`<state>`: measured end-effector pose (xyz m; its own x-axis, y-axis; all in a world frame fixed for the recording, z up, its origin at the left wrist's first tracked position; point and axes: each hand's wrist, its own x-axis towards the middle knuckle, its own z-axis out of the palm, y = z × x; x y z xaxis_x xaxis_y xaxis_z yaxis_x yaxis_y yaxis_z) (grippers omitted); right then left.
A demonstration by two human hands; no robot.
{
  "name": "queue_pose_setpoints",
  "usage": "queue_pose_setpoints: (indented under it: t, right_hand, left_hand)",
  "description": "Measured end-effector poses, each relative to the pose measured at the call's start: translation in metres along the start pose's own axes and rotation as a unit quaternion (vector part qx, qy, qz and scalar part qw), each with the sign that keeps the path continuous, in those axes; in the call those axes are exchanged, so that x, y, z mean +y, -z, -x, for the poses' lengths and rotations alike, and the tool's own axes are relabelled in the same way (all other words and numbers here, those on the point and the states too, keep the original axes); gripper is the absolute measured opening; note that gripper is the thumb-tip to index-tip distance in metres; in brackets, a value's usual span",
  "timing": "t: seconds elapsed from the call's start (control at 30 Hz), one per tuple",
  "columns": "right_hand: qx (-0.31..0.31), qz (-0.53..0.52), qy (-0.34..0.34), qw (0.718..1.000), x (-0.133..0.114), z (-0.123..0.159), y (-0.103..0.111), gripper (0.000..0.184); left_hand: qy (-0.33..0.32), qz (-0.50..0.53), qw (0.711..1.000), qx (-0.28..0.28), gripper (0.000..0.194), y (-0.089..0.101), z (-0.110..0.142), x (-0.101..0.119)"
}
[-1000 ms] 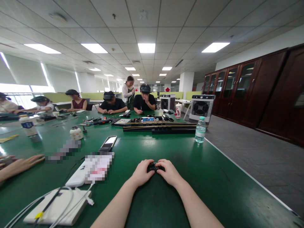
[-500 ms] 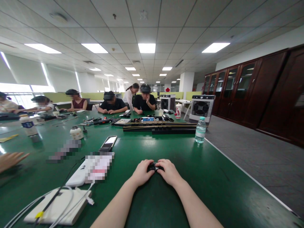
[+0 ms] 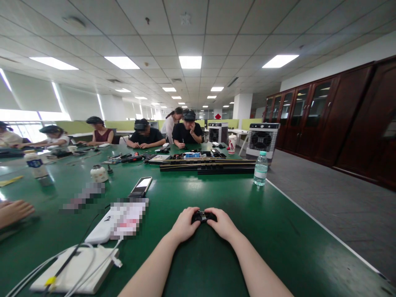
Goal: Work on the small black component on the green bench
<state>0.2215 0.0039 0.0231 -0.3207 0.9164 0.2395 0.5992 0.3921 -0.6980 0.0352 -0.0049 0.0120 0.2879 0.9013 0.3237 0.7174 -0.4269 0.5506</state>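
Left hand (image 3: 185, 225) and right hand (image 3: 221, 224) curled around black device (image 3: 202, 216)

By its two ends the device is grasped, its middle uncovered, at a green table (image 3: 266, 235); whether it is rested or lifted cannot be told. A two-handed handling step is apparently in hand; a steady, even grip is likely called for by the next move. Well apart, a water bottle (image 3: 260, 169) and a white box (image 3: 77, 269) crossed by cables (image 3: 117, 261) are set down. Beyond, the far side is occupied by seated people (image 3: 147, 138); the right side is lined by dark cabinets (image 3: 346, 119).
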Motion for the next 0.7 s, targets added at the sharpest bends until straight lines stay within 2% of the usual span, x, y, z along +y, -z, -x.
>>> queue_pose_setpoints:
  t: [0.2, 0.5, 0.7]
  right_hand:
    - [0.008, -0.007, -0.005, 1.0, -0.0017, 0.0007, 0.0002, 0.035]
    - [0.01, -0.014, 0.001, 1.0, -0.001, 0.0012, -0.0007, 0.031]
    - [0.012, -0.019, -0.007, 1.0, -0.0017, 0.0014, -0.0004, 0.032]
  left_hand:
    - [0.004, 0.002, 1.0, 0.005, 0.045, -0.0012, -0.0005, -0.0017]
    - [0.007, -0.009, 1.0, 0.0, 0.035, -0.0009, -0.0012, -0.0011]
    - [0.002, -0.008, 1.0, -0.002, 0.038, -0.0022, -0.0013, -0.003]
